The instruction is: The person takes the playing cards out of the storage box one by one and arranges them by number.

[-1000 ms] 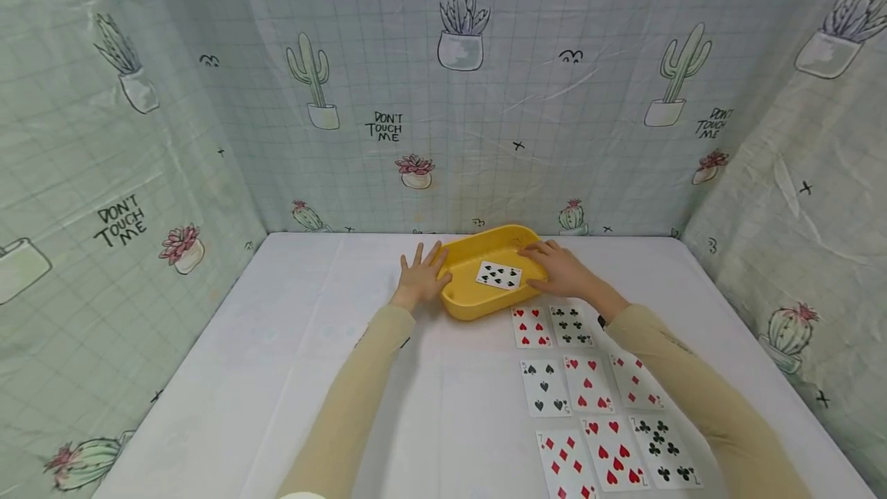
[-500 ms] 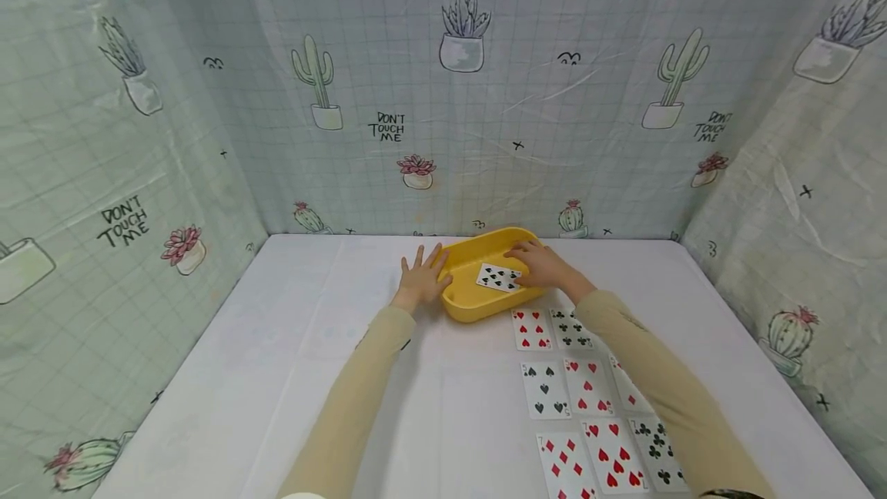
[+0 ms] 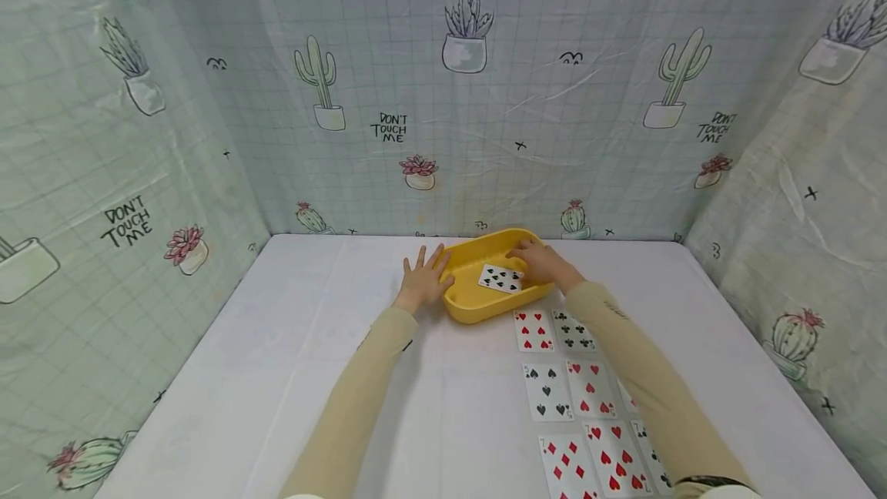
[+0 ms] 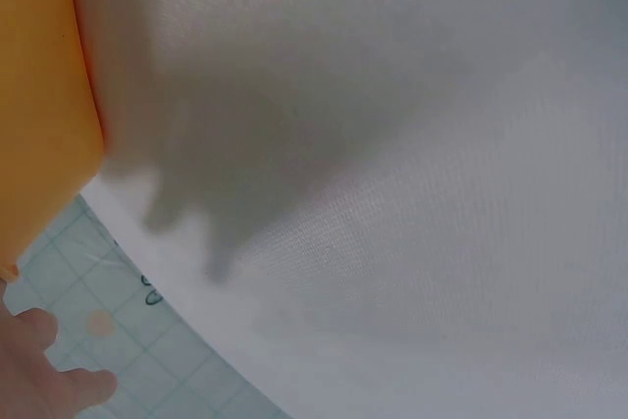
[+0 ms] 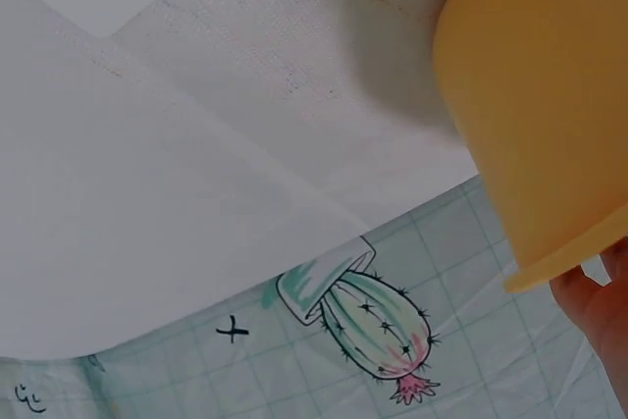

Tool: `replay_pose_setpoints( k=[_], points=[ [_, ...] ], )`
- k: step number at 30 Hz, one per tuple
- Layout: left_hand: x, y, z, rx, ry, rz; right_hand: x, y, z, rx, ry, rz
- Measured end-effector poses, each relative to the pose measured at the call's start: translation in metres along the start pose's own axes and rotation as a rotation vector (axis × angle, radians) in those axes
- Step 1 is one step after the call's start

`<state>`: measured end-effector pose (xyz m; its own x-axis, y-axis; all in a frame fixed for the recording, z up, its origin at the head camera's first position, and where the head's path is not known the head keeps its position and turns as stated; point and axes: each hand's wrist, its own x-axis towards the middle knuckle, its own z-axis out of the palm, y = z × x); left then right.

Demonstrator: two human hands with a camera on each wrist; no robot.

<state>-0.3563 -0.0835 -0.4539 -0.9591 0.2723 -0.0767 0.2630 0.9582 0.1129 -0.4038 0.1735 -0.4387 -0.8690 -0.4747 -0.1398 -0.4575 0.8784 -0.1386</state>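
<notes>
A yellow plastic tray (image 3: 478, 314) sits at the back middle of the white table, with one spades playing card (image 3: 496, 277) face up inside. My left hand (image 3: 420, 283) rests at the tray's left end, fingers spread and thumb over the rim. Over the tray's right end reaches my right hand (image 3: 543, 263); its thumb lies at the card's right edge and its index finger extends beyond the card, apart from the thumb. In the right wrist view, fingers (image 5: 589, 301) show past the tray's rim (image 5: 564, 267). The left wrist view catches fingertips (image 4: 88, 388) beside the tray's outer wall (image 4: 44, 95).
Face-up cards lie in rows before the tray: six of hearts (image 3: 533, 331), six of clubs (image 3: 572, 329), five of spades (image 3: 547, 393), five of hearts (image 3: 590, 390), seven of diamonds (image 3: 567, 467), seven of hearts (image 3: 615, 459). My right sleeve (image 3: 651, 383) partly covers others. Printed cloth (image 3: 485, 114) stands behind.
My right hand has moved left from the tray's right rim to the card inside, and its sleeve now covers more of the right-hand cards. The left hand stays put.
</notes>
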Motion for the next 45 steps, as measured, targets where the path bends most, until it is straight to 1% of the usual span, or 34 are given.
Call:
replay_pose_setpoints(
  k=[7,10,11,12,17,18,19,23,31,33,39,42,44,45],
  points=[
    [0.001,-0.001,0.002,-0.004,-0.002,-0.009,0.006,0.0,0.008,-0.063,-0.013,0.007],
    [0.001,0.0,0.002,-0.002,-0.003,-0.01,0.009,0.0,0.01,-0.084,-0.008,-0.003],
    [0.001,0.0,0.002,-0.001,-0.002,-0.009,0.01,0.001,0.012,-0.094,0.006,-0.024],
    [0.001,0.0,0.002,-0.002,-0.001,-0.008,0.011,0.001,0.012,-0.098,0.001,-0.027],
    [0.001,0.0,0.001,-0.004,0.004,-0.001,0.008,-0.003,0.01,-0.146,0.0,-0.068],
    [0.001,0.0,0.001,-0.006,0.005,-0.001,0.006,-0.006,0.009,-0.155,-0.02,-0.056],
    [0.001,-0.001,0.001,-0.007,0.006,-0.001,0.005,-0.008,0.008,-0.167,-0.019,-0.061],
    [0.001,-0.001,0.001,-0.005,0.002,-0.007,0.007,-0.014,0.008,-0.163,-0.043,-0.047],
    [0.001,0.0,0.002,-0.003,0.006,-0.003,0.015,-0.021,0.011,-0.093,-0.053,-0.022],
    [0.002,0.001,0.002,0.0,0.009,-0.004,0.016,-0.02,0.011,-0.088,-0.064,-0.026],
    [0.004,0.003,0.002,-0.007,0.017,-0.021,0.017,-0.02,0.007,-0.118,-0.127,-0.066],
    [0.005,0.004,0.002,-0.02,0.023,-0.028,0.018,-0.021,0.005,-0.083,-0.148,-0.061],
    [0.006,0.004,0.001,-0.019,0.025,-0.028,0.019,-0.022,0.004,-0.032,-0.167,-0.031],
    [0.006,0.004,0.001,-0.019,0.026,-0.028,0.02,-0.023,0.005,0.01,-0.181,0.004]
  ],
)
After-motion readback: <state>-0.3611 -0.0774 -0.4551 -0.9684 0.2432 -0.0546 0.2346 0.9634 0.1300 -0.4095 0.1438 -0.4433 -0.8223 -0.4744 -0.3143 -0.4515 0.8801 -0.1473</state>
